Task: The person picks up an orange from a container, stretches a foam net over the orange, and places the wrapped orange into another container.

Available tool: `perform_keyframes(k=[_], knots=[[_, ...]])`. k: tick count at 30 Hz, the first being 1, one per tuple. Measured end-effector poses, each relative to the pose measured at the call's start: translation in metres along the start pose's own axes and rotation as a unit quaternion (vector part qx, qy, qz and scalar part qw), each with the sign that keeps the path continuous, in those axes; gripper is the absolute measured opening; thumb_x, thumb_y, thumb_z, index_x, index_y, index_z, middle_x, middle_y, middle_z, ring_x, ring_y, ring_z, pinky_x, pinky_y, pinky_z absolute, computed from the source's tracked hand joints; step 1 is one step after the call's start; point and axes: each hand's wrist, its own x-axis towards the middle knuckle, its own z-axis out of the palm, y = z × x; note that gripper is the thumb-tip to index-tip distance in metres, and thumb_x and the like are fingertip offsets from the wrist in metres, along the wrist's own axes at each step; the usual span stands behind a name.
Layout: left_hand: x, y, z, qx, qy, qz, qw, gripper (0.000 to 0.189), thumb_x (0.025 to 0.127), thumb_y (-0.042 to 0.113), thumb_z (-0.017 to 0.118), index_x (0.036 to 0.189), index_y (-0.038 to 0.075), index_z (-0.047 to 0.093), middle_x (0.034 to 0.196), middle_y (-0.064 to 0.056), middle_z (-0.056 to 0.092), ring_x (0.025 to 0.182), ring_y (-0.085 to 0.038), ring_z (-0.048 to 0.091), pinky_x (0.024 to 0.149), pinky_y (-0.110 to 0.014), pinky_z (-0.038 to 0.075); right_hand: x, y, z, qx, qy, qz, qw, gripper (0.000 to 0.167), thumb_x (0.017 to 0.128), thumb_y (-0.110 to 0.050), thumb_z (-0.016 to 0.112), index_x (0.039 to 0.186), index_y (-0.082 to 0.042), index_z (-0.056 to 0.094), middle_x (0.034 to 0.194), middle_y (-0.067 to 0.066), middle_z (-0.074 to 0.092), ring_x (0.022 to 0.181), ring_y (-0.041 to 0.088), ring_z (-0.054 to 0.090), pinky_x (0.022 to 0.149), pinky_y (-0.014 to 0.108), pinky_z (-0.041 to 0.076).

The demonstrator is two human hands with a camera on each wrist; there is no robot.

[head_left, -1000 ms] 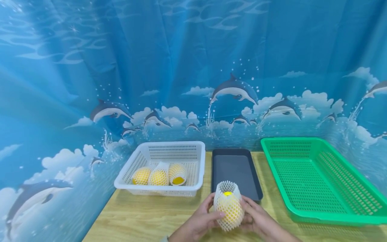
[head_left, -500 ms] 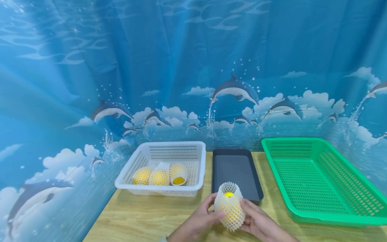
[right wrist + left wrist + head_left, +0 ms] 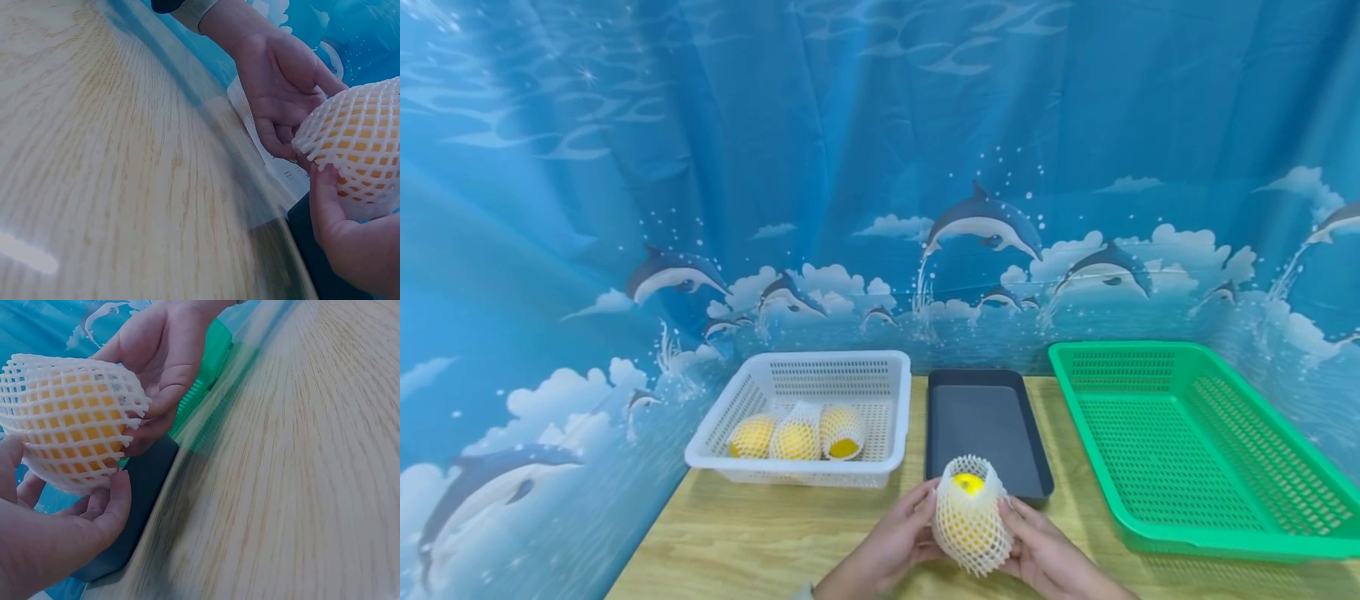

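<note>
Between both hands, over the near end of the dark tray [image 3: 988, 425], is a yellow fruit in a white foam net [image 3: 973, 529]. The net's wide mouth points up and away, baring the fruit's yellow top. My left hand [image 3: 891, 533] grips its left side, thumb high near the net's mouth. On the other side my right hand [image 3: 1048, 546] holds it with thumb and fingers. In the left wrist view the fingertips [image 3: 119, 487] of the left hand sit at the net's lower edge. The right wrist view shows the right hand [image 3: 353, 234] bent round the net's underside.
To the left stands a white basket [image 3: 897, 446] with three similar netted fruits [image 3: 795, 437]. A large green basket [image 3: 1225, 537] stands at the right. Wooden table [image 3: 760, 533] shows in front, and a blue dolphin-print curtain [image 3: 865, 125] hangs behind.
The netted fruit has tipped and shifted slightly right and down, showing more of its yellow top. The left thumb has moved from the net's front up to its left side.
</note>
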Motion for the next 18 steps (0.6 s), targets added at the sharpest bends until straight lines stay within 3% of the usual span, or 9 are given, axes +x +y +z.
perform_keyframes(k=[5, 8, 11, 14, 18], knots=[[-0.0009, -0.0013, -0.0019, 0.009, -0.005, -0.002, 0.9999, 0.059, 0.101, 0.040, 0.046, 0.150, 0.007, 0.034, 0.119, -0.015, 0.064, 0.098, -0.029, 0.066, 0.086, -0.046, 0.055, -0.0003, -0.0013, 0.0024, -0.014, 0.019, 0.016, 0.9996, 0.067, 0.108, -0.035, 0.027, 0.152, 0.005, -0.004, 0.127, 0.005, 0.061, 0.116, 0.021, 0.059, 0.101, 0.041, 0.046], [-0.0016, -0.0021, -0.0027, -0.001, -0.008, -0.008, 0.9999, 0.059, 0.101, 0.040, 0.046, 0.149, 0.008, 0.035, 0.120, -0.014, 0.062, 0.098, -0.029, 0.066, 0.087, -0.046, 0.054, 0.0000, -0.0021, 0.0047, -0.071, 0.058, 0.022, 0.9955, 0.071, 0.107, -0.038, 0.030, 0.150, 0.011, 0.001, 0.123, 0.006, 0.063, 0.112, 0.020, 0.061, 0.098, 0.041, 0.049], [-0.0016, -0.0033, -0.0032, -0.015, -0.009, -0.013, 0.9998, 0.058, 0.102, 0.040, 0.046, 0.149, 0.008, 0.035, 0.117, -0.012, 0.063, 0.096, -0.026, 0.066, 0.087, -0.044, 0.054, 0.0013, -0.0028, 0.0067, -0.138, 0.103, 0.028, 0.9847, 0.074, 0.106, -0.040, 0.034, 0.147, 0.016, 0.007, 0.125, 0.011, 0.061, 0.112, 0.021, 0.060, 0.096, 0.042, 0.050], [-0.0012, -0.0045, -0.0038, -0.023, -0.010, -0.015, 0.9996, 0.059, 0.102, 0.040, 0.045, 0.150, 0.008, 0.034, 0.113, -0.011, 0.065, 0.094, -0.023, 0.066, 0.086, -0.043, 0.054, 0.0029, -0.0033, 0.0083, -0.179, 0.130, 0.031, 0.9746, 0.076, 0.105, -0.041, 0.035, 0.145, 0.019, 0.009, 0.138, 0.026, 0.048, 0.120, 0.024, 0.054, 0.098, 0.042, 0.049], [-0.0016, -0.0050, -0.0047, -0.029, -0.012, -0.015, 0.9994, 0.059, 0.102, 0.037, 0.047, 0.150, 0.007, 0.031, 0.121, -0.013, 0.062, 0.096, -0.023, 0.066, 0.086, -0.041, 0.054, 0.0042, -0.0044, 0.0093, -0.180, 0.138, 0.030, 0.9734, 0.080, 0.105, -0.042, 0.035, 0.145, 0.019, 0.001, 0.146, 0.035, 0.031, 0.123, 0.030, 0.052, 0.099, 0.042, 0.049]])
